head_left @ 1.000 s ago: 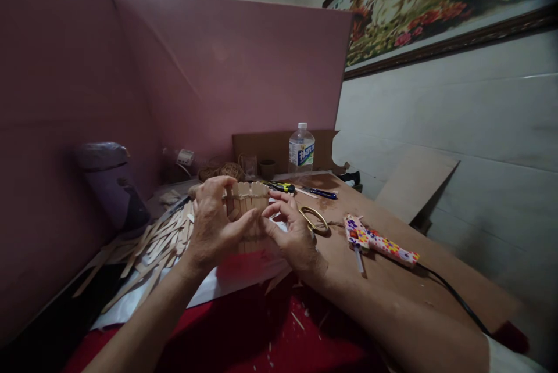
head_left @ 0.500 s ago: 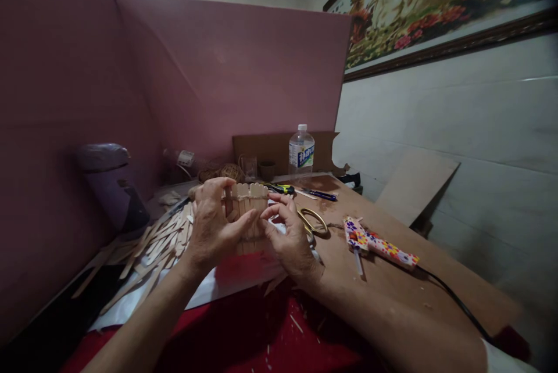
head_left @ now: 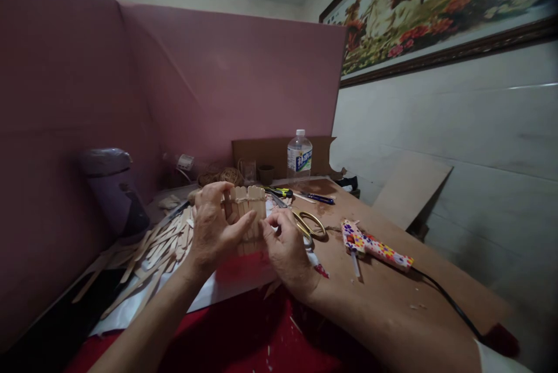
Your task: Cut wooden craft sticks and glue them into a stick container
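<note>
A small box built of upright popsicle sticks (head_left: 246,210) stands at the middle of the table. My left hand (head_left: 213,230) wraps its left side, fingers over the top edge and thumb pressed on the front wall. Against its right side, my right hand (head_left: 285,245) has its fingertips curled on the wall. Both hands grip the box. Loose popsicle sticks (head_left: 152,248) lie spread on white paper to the left.
Gold-handled scissors (head_left: 311,223) lie right of the box, then a flower-patterned glue gun (head_left: 375,245) with a black cord. A water bottle (head_left: 299,155), cutter and pen stand behind. A purple pot (head_left: 111,187) sits far left. Pink boards wall the back.
My right hand's fingers have curled in closer against the box's right side. The left hand keeps its hold. The view has shifted slightly.
</note>
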The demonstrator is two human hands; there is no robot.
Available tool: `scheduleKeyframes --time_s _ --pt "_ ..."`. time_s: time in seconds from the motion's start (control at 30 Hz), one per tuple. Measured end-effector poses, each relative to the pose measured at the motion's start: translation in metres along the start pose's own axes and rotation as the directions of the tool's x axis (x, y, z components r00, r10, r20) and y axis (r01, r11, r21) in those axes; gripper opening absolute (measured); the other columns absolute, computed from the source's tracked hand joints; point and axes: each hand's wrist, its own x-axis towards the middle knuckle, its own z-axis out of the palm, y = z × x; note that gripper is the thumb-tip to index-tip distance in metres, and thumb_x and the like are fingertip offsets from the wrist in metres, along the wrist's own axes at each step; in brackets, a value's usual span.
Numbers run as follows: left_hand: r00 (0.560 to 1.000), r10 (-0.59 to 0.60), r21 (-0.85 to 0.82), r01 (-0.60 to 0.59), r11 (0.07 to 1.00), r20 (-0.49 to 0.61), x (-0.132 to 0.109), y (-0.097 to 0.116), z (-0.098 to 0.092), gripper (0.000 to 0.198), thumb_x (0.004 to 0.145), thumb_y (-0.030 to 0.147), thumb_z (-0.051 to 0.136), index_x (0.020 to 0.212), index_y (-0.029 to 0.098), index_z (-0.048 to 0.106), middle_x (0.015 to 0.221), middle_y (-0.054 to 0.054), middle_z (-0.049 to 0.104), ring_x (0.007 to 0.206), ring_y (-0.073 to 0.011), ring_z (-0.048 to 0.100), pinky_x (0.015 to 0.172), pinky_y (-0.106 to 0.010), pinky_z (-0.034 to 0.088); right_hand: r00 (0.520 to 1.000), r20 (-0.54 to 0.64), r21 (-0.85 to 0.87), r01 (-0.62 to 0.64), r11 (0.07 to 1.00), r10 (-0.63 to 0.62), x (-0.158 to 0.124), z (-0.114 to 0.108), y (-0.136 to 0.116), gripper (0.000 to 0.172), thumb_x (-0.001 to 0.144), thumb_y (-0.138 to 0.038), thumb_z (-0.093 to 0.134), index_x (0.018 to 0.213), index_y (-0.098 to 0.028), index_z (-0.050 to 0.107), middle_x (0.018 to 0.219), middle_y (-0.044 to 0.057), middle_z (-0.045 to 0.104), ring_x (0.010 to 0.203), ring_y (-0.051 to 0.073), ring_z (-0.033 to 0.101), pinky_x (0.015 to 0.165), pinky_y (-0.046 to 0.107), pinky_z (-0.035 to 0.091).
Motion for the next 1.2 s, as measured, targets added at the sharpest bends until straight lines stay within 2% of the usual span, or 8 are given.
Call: scheduleKeyframes --time_s 0.13,0.3,0.43,0.53,0.6,0.77,1.0,1.2 --pt "1.000 0.009 -0.004 -0.009 1.000 -0.008 0.001 -0.003 0.001 0.045 0.069 0.034 0.069 0.107 0.023 0.047 0.106 -0.005 0.051 0.099 -0.0242 0.047 0.086 -0.041 0.040 0.998 0.021 0.005 0.057 0.998 -0.057 0.003 -0.001 -0.002 0.017 0.089 -0.029 0.045 0.074 -0.021 0.048 0.084 0.005 0.051 0.082 0.019 0.051 0.077 0.034 0.042" --pt "1.000 0.003 -0.023 -0.003 1.000 -0.002 0.002 -0.007 0.000 0.045 0.069 0.035 0.069 0.107 0.023 0.047 0.105 -0.004 0.052 0.098 -0.0241 0.047 0.085 -0.040 0.039 0.993 0.100 0.093 -0.071 0.993 0.061 0.009 -0.005 -0.006 0.014 0.088 -0.031 0.047 0.077 -0.021 0.048 0.067 -0.001 0.050 0.061 0.015 0.047 0.058 0.028 0.039" --pt "0.999 -0.038 -0.070 0.039 0.997 0.016 0.003 -0.010 -0.003 0.046 0.069 0.036 0.069 0.108 0.024 0.047 0.105 -0.004 0.051 0.098 -0.0235 0.047 0.085 -0.040 0.039 0.984 0.150 0.224 -0.124 0.967 0.091 0.016 -0.005 -0.009 0.008 0.083 -0.027 0.052 0.080 -0.020 0.055 0.070 -0.001 0.055 0.063 0.014 0.050 0.059 0.026 0.042" --pt "0.998 -0.052 -0.110 0.054 0.992 0.025 0.004 -0.012 -0.003 0.046 0.069 0.037 0.069 0.108 0.025 0.048 0.103 -0.004 0.050 0.098 -0.0231 0.047 0.085 -0.039 0.040 0.976 0.187 0.256 -0.155 0.954 0.108 0.022 -0.005 -0.012 0.010 0.080 -0.026 0.055 0.077 -0.019 0.061 0.069 0.000 0.058 0.065 0.014 0.052 0.060 0.026 0.043" --pt "0.999 -0.045 -0.128 0.048 0.991 0.025 0.004 -0.014 -0.003 0.044 0.070 0.036 0.068 0.107 0.024 0.048 0.102 -0.003 0.050 0.097 -0.0230 0.047 0.084 -0.039 0.040 0.964 0.214 0.301 -0.220 0.928 0.159 0.026 -0.005 -0.015 0.009 0.075 -0.027 0.059 0.071 -0.019 0.061 0.064 -0.001 0.058 0.061 0.013 0.052 0.057 0.026 0.042" --pt "0.999 -0.030 -0.135 0.033 0.990 0.022 0.006 -0.017 -0.002 0.045 0.070 0.036 0.068 0.107 0.024 0.047 0.101 -0.003 0.051 0.096 -0.0223 0.047 0.083 -0.038 0.040 0.896 0.320 0.406 -0.423 0.810 0.308 0.036 -0.009 -0.022 0.012 0.067 -0.028 0.066 0.067 -0.017 0.061 0.056 -0.003 0.055 0.048 0.009 0.045 0.048 0.023 0.037" --pt "1.000 -0.012 -0.116 0.015 0.993 0.023 0.006 -0.016 -0.003 0.045 0.070 0.038 0.068 0.107 0.024 0.047 0.102 -0.003 0.051 0.095 -0.0220 0.048 0.081 -0.036 0.040 0.909 0.327 0.309 -0.362 0.879 0.259 0.045 -0.014 -0.028 0.008 0.066 -0.021 0.067 0.062 -0.015 0.064 0.058 -0.003 0.057 0.056 0.010 0.048 0.057 0.024 0.040" --pt "0.999 -0.027 -0.103 0.030 0.994 0.031 0.005 -0.016 -0.002 0.045 0.071 0.038 0.067 0.109 0.024 0.047 0.103 -0.004 0.050 0.097 -0.0222 0.047 0.085 -0.039 0.038 0.928 0.307 0.325 -0.313 0.892 0.214 0.044 -0.010 -0.024 0.007 0.067 -0.022 0.066 0.065 -0.015 0.063 0.064 -0.002 0.059 0.061 0.011 0.050 0.061 0.025 0.040"
